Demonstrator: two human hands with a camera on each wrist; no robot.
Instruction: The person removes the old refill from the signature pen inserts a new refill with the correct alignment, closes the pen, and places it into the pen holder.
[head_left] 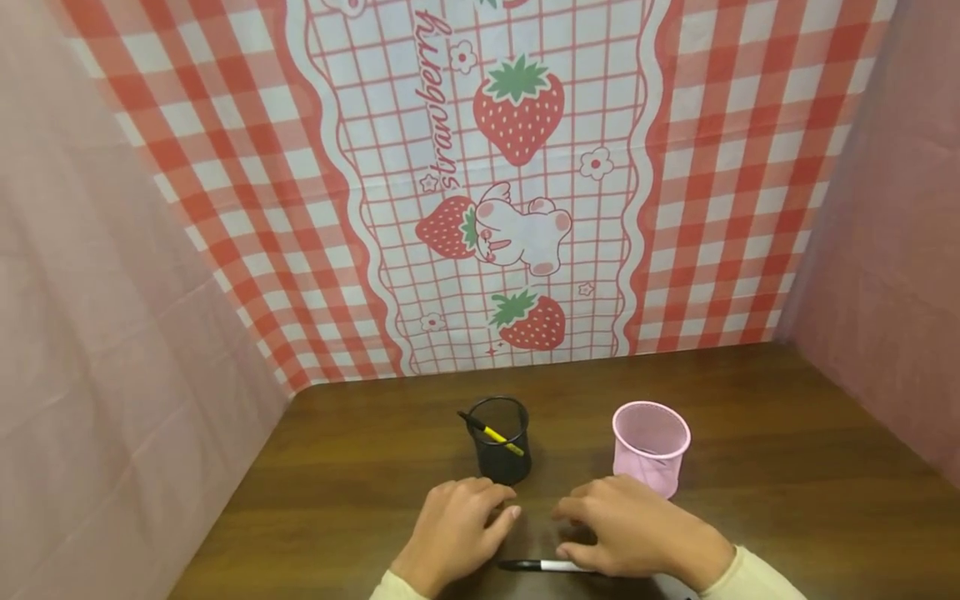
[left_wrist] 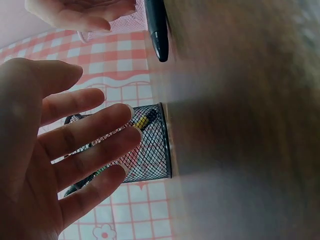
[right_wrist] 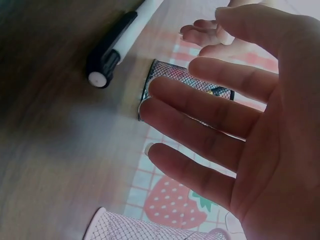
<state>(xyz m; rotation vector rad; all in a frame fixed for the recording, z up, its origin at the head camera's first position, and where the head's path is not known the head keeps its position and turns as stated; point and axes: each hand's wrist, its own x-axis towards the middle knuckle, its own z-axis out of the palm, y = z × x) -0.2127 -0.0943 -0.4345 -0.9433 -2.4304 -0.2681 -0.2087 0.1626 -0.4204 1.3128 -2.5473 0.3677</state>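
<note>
A pen with a black tip and white barrel (head_left: 558, 566) lies on the table near the front, its right part hidden under my right hand (head_left: 630, 529). That hand hovers palm down with relaxed fingers, holding nothing; in the right wrist view the pen's black clip end (right_wrist: 105, 57) shows beside its fingertips. Left of the pen is my left hand (head_left: 461, 529), its fingers loosely spread and free of any object. Just beyond it stands a black mesh pen cup (head_left: 504, 467) with a yellow and black pen (head_left: 495, 434) leaning inside. A pink mesh pen cup (head_left: 627, 457) stands behind my right hand.
The brown wooden table (head_left: 360, 450) ends at a red-checked strawberry cloth (head_left: 705, 208) hanging at the back. Pale pink cloth walls (head_left: 112, 350) close off both sides. A thin dark line shows inside the pink cup, too small to identify.
</note>
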